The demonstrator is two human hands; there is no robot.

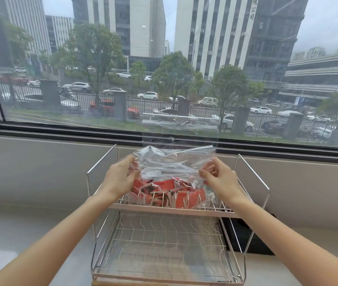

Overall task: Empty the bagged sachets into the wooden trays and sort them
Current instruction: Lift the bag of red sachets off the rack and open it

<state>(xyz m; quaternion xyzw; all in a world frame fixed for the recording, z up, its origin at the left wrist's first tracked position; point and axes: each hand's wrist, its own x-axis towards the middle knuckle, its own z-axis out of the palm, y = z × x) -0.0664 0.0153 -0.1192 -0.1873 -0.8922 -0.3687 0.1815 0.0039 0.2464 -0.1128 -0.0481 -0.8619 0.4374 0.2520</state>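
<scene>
A clear plastic bag (170, 162) rests on the upper shelf of a two-tier metal wire rack (170, 209). Its lower half is packed with several red and white sachets (168, 193). My left hand (120, 176) pinches the bag's left side just above the sachets. My right hand (218, 175) pinches the right side at the same height. The bag's mouth stands upright between my hands, crumpled and reaching up in front of the window. No wooden tray is clearly in view; only a thin wooden edge (133, 283) shows under the rack at the frame bottom.
The rack's lower wire shelf (164, 250) holds nothing. The rack stands on a pale counter (30, 234) against a low grey wall below a large window (164, 69). A black object (246, 234) lies behind the rack on the right.
</scene>
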